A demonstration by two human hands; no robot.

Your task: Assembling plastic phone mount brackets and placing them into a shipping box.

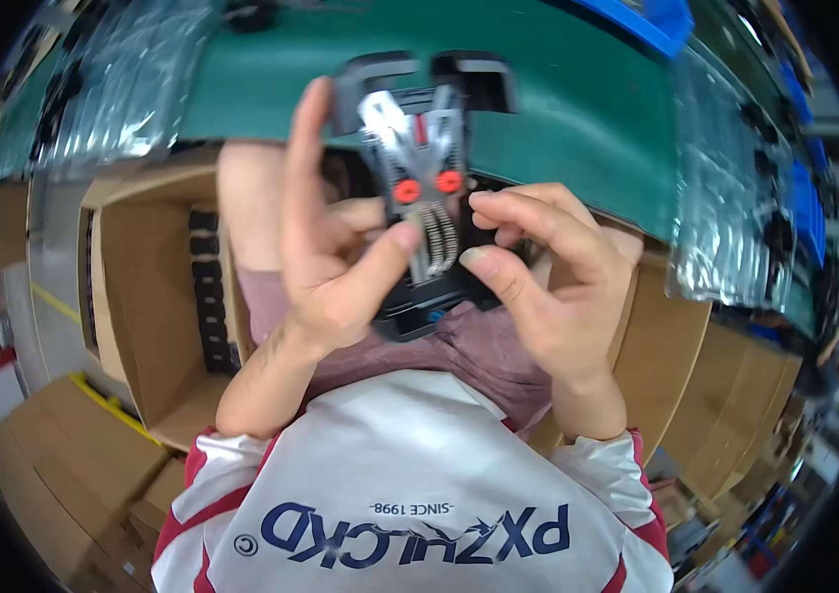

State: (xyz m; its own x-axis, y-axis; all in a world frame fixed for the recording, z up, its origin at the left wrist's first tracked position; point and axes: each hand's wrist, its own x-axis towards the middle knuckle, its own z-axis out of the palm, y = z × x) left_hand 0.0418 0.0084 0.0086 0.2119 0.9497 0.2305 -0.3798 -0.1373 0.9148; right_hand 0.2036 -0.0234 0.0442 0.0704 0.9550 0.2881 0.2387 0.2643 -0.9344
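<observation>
My left hand (335,282) grips a black clamp-type holder (404,321) with its inner mechanism exposed, the thumb pressing beside the springs and the index finger stretched up along its side. Two black hooked jaws (479,79) stand at its far end. Silvery metal arms (390,124) run down from them to two orange-red round parts (407,191). Curved coil springs (439,237) sit below these. My right hand (573,282) is close to the holder's right edge, thumb and index finger bent with a gap between their tips. Whether those tips touch the holder cannot be made out.
A green worktable (577,109) lies beyond the holder. Clear plastic trays (128,84) lie at its left, and more trays (726,198) at its right. A blue bin (647,25) stands at the back. Open cardboard boxes (157,296) flank my legs; the left one contains black parts (210,296).
</observation>
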